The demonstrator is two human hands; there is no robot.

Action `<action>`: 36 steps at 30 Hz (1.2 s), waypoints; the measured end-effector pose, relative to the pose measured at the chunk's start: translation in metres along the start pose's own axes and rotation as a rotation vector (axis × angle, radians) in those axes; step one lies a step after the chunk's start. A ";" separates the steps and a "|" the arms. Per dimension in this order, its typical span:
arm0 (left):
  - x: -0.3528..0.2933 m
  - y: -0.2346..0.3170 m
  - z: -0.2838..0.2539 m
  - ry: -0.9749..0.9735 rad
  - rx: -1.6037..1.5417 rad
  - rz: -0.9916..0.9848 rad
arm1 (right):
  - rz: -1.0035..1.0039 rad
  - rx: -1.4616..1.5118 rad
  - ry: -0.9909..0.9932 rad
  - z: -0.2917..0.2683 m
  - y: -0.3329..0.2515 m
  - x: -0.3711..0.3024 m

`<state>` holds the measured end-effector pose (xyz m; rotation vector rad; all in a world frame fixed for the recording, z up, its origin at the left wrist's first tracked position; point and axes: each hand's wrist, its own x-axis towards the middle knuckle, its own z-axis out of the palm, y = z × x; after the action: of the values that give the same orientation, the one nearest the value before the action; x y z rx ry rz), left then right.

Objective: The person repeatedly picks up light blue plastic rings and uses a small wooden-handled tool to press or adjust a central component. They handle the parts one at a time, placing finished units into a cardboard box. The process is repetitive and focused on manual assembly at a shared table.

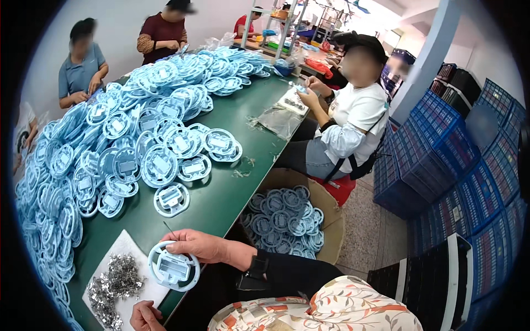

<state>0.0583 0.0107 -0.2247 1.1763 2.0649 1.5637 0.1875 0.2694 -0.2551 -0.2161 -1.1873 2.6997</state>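
My right hand [199, 245] grips the rim of a light blue round plastic part [193, 279], which has a rectangular recess in its middle. A thin dark rod [170, 229] sticks up beside the fingers; its other end is hidden. Lower down, my left hand [146, 316] is closed, fingers curled together, and whatever it may hold is hidden. Close to it, a heap of small shiny metal clips [122, 278] lies on a white sheet [125, 243]. One more round plastic part [171, 199] rests by itself on the table, just beyond my right hand.
A large pile of blue plastic parts [160, 165] covers much of the green table [243, 190]. Below its right edge stands a carton [331, 220] of similar parts. A seated co-worker [359, 105] works opposite right. Blue crates [436, 143] are stacked at right.
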 end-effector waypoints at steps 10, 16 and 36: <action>-0.006 0.007 0.010 0.095 0.004 -0.021 | -0.054 0.085 -0.063 -0.002 0.004 -0.006; -0.012 0.001 0.009 0.124 0.019 -0.029 | -0.061 0.053 -0.086 -0.002 0.006 -0.002; -0.013 -0.016 0.018 0.164 0.162 0.260 | -0.207 0.001 -0.061 0.000 0.011 -0.006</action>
<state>0.0718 0.0117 -0.2487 1.4706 2.2541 1.6822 0.1920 0.2607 -0.2634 -0.0103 -1.1555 2.5432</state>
